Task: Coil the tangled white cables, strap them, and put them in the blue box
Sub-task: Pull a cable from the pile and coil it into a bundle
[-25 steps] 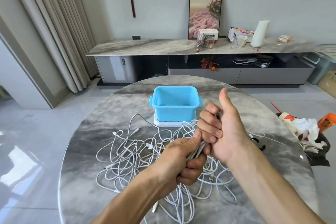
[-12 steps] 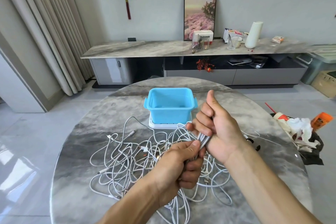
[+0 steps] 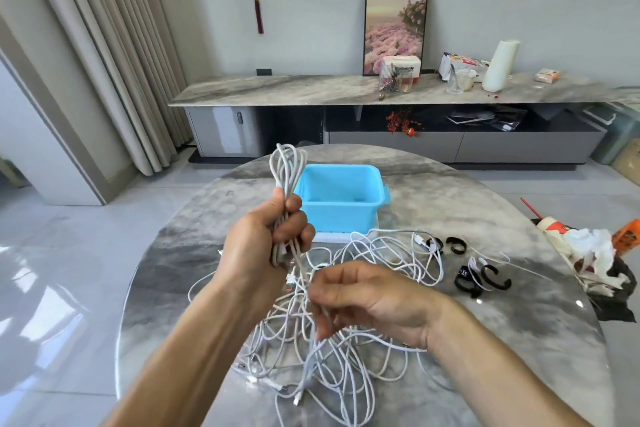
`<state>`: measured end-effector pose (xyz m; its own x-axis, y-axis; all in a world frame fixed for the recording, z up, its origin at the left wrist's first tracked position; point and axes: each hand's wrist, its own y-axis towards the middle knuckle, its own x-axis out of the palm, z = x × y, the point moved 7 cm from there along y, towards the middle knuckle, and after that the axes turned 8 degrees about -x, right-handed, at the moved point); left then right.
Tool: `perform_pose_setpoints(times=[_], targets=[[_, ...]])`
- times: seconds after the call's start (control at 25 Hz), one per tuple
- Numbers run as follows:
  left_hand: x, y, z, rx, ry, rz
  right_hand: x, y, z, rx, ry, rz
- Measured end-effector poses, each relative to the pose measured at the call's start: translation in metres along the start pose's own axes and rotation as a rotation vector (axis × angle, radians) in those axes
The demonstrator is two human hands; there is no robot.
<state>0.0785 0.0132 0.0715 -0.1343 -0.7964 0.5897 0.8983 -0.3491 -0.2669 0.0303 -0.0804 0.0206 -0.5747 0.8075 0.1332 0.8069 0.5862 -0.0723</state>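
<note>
— White cables (image 3: 329, 340): where are they?

— Most lie tangled on the near part of the round marble table (image 3: 173, 288). One cable I've gathered into a long coil (image 3: 285, 170), and my left hand (image 3: 263, 239) is fisted around its lower half, loops standing up in front of the blue box (image 3: 337, 201).

— Why hold it upright?

— I think it keeps the loops together and clear of the heap while the tail trails down.

— And the right hand?

— My right hand (image 3: 374, 298) is low over the pile, half curled, fingertips (image 3: 320, 321) pinching at a strand. It's blurred, so I can't tell how firm the hold is.

— The box?

— Open, at the far middle of the table, nothing in it that I can see. It sits on a white base.

— Straps?

— Black straps (image 3: 479, 277) lie curled on the right, near the heap, within easy reach for binding.

— Any writing?

— A carton (image 3: 403, 68) on the far sideboard reads "Panasonic", I believe. One strap has white lettering too small to read.
</note>
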Motion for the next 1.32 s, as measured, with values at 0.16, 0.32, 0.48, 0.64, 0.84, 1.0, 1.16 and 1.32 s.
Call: perform_pose_setpoints(times=[0.16, 0.32, 0.48, 0.64, 0.84, 1.0, 1.16, 1.32], targets=[[-0.005, -0.004, 0.009, 0.009, -0.165, -0.052, -0.007, -0.005, -0.009, 0.003, -0.076, -0.051], [-0.023, -0.002, 0.033, 0.056, -0.323, -0.059, -0.012, -0.01, -0.005, 0.049, -0.054, -0.083], [-0.036, -0.004, 0.052, 0.077, -0.438, -0.103, -0.041, -0.022, -0.017, 0.069, -0.192, 0.002], [-0.051, -0.005, 0.064, 0.259, 0.066, 0.193, -0.069, -0.043, -0.042, -0.005, -0.126, 0.116], [-0.001, -0.011, 0.034, 0.65, 1.186, 0.198, -0.08, -0.054, -0.085, -0.329, -0.004, 0.309], [0.032, -0.009, -0.012, 0.521, 1.255, -0.207, -0.086, -0.055, -0.085, -0.357, 0.275, 0.474], [0.042, -0.007, -0.039, 0.331, 1.01, -0.317, -0.067, -0.04, -0.071, -0.381, 0.716, 0.508], [0.038, -0.003, -0.042, 0.369, 0.991, -0.191, -0.047, -0.028, -0.063, -0.487, 1.026, 0.528]])
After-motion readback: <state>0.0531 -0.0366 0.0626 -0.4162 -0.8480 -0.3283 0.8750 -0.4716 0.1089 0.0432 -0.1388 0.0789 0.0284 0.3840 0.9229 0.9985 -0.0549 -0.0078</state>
